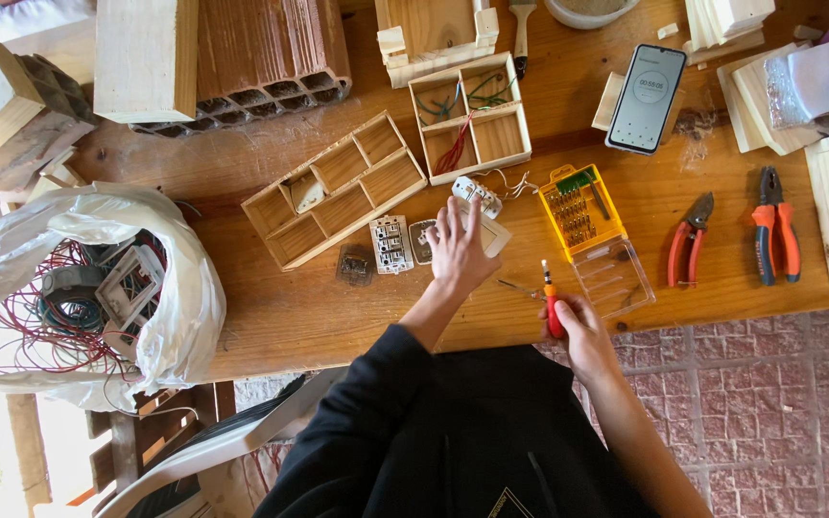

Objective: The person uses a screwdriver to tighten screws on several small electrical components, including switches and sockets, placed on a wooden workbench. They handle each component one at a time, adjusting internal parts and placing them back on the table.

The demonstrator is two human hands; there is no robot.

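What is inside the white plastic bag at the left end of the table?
The white plastic bag holds tangled red wires, a dark cable coil and a white frame. Anything deeper is covered.

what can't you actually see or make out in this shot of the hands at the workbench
Head view only:
- Cream switch plate: mostly covered by the left hand.
- Red screwdriver: handle wrapped by the right hand; tip too small to tell its type.
- Bits in the yellow case: too small to tell apart.
- White plastic bag: folds hide most of the wires inside.
- Bowl: cut off by the top edge.
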